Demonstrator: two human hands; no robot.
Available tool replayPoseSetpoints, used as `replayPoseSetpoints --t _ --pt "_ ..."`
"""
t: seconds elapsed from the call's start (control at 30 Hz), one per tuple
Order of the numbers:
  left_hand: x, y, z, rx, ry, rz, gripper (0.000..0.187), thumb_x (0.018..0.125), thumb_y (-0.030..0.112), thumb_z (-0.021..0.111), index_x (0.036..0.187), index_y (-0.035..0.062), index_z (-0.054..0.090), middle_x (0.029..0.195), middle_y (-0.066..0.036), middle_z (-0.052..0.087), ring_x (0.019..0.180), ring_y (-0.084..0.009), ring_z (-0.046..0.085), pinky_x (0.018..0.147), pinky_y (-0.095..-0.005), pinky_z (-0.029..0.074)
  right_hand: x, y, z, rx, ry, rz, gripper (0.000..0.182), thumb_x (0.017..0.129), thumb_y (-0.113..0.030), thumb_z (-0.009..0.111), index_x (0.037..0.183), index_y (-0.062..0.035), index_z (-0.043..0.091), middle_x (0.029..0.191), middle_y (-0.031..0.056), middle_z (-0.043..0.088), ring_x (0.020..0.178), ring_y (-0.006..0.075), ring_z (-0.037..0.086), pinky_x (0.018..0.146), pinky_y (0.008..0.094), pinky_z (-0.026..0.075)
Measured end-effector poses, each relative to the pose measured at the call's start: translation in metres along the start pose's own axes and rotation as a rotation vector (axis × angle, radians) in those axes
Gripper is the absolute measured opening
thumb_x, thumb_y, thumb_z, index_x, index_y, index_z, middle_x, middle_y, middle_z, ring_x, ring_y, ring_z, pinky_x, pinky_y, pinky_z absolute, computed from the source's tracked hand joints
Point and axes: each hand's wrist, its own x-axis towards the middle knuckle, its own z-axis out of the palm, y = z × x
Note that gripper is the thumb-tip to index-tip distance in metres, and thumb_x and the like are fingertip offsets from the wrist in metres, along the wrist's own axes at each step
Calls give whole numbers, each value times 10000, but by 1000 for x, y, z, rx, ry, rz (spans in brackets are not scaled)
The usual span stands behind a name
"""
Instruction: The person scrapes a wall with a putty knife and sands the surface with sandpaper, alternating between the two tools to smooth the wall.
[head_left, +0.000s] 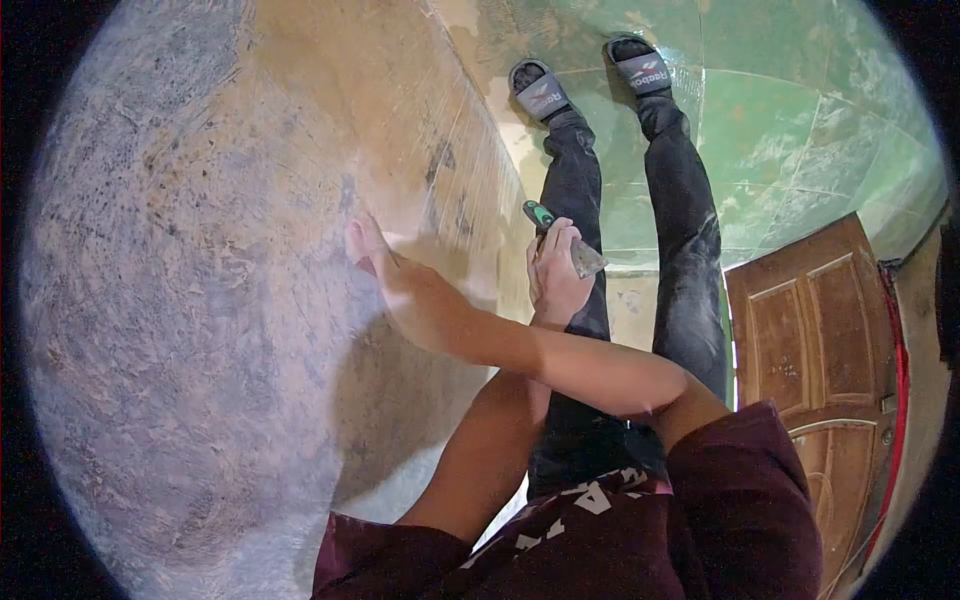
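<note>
My left hand is closed round a putty knife with a green and black handle. Its roughly triangular blade is smeared and points away to the right, in front of my trouser leg. Crossing over my left forearm, my right arm reaches to the left. My right hand lies at the wall, fingers stretched out and partly washed out by glare; it appears to touch the surface. The wall is patchy, with greyish-white smears over a tan layer. Nothing shows in my right hand.
My feet in grey slippers stand on a dusty green tiled floor, close to the foot of the wall. At the right is a brown panelled wooden door, with a red strip along its far side.
</note>
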Motion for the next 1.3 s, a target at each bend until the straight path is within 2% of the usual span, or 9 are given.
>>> replayPoseSetpoints --t 0.03,0.23,0.33,0.67,0.87,0.97,1.07,1.17,1.3 --pt "0 -2 4 -5 11 2 379 736 110 747 1085 99 599 1337 -107 605 1240 -333 565 1041 -469 379 -2 3 6 -78 160 -268 565 1001 38 362 1513 153 151 1148 335 594 1006 422 653 984 458 498" --pt "-1 0 2 -37 8 2 410 726 119 767 1097 93 594 1334 -99 598 1241 -319 560 1074 -463 358 -5 18 5 -58 54 -312 678 965 61 382 1530 156 19 1337 360 528 1128 446 616 1036 434 479" --pt "-5 -1 1 -26 14 -5 434 715 116 778 1104 97 587 1333 -93 594 1235 -321 559 1072 -459 357 -9 21 5 9 -32 -70 838 853 148 431 1583 72 28 1547 302 396 1275 378 576 1085 383 450" --pt "-2 2 4 -15 32 -15 412 721 141 784 1089 78 608 1304 -107 611 1226 -313 566 1095 -449 348 10 9 -17 -27 -198 101 825 851 129 453 1566 108 42 1483 323 452 1267 378 581 1042 391 480" --pt "0 6 -1 4 -9 0 439 699 121 794 1089 85 598 1304 -104 607 1226 -305 566 1089 -456 349 -3 3 -2 -201 28 -166 776 885 119 450 1565 107 76 1345 335 570 1153 387 650 927 426 545" --pt "-3 1 6 -35 33 12 467 693 63 767 1115 99 570 1348 -84 587 1231 -321 562 1048 -453 368 27 -13 -25 -235 -249 326 752 897 120 459 1548 136 85 1234 322 636 1065 387 687 857 431 571" --pt "0 6 5 -13 30 32 465 696 80 772 1114 104 571 1348 -83 586 1229 -318 562 1041 -457 364 19 15 -12 1 -36 8 365 1062 -79 401 1378 93 344 990 292 651 863 333 714 709 412 590" --pt "-3 2 5 1 13 17 451 709 105 768 1115 106 572 1350 -81 586 1235 -323 560 1044 -461 359 -8 18 3 -244 227 -361 740 893 121 480 1548 125 133 1131 333 656 967 408 697 800 422 577" --pt "-3 1 6 -24 20 30 430 726 131 756 1115 115 573 1354 -87 585 1255 -328 550 1058 -465 350 13 -2 -28 -131 -80 70 707 908 113 478 1541 135 163 1256 330 616 1043 404 684 910 408 555"
